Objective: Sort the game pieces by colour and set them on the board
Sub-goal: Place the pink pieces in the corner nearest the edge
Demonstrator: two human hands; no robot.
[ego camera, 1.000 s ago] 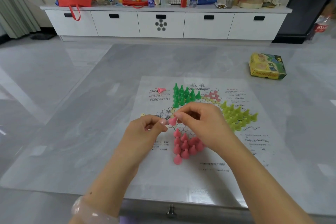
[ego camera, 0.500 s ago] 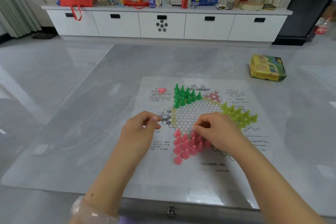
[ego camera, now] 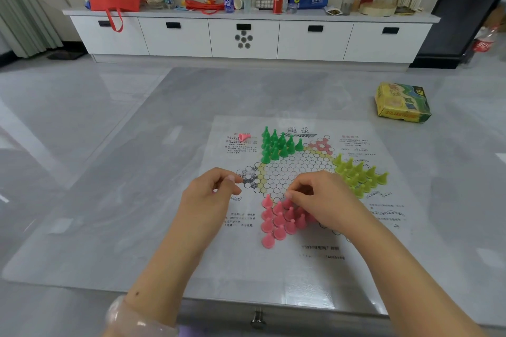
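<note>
A paper game board [ego camera: 304, 243] with a hexagon star grid lies on the grey table. Dark green pieces [ego camera: 276, 145] stand grouped at its far point, yellow-green pieces [ego camera: 358, 176] at the right point, pink pieces [ego camera: 279, 220] at the near point. One pink piece [ego camera: 244, 136] lies on its side at the board's far left. My right hand [ego camera: 320, 200] rests over the right part of the pink group, fingertips pinched at a pink piece there. My left hand [ego camera: 212, 191] hovers left of the grid, thumb and forefinger together, with nothing seen in them.
A yellow-green game box [ego camera: 401, 102] lies on the table at the far right. The table's near edge with a drawer knob [ego camera: 257, 319] is just below my forearms. A white sideboard [ego camera: 246, 35] with bags and bottles stands across the floor.
My right hand took a pink piece from my left hand and carried it down to the pink group. My left hand moved slightly left and stayed pinched.
</note>
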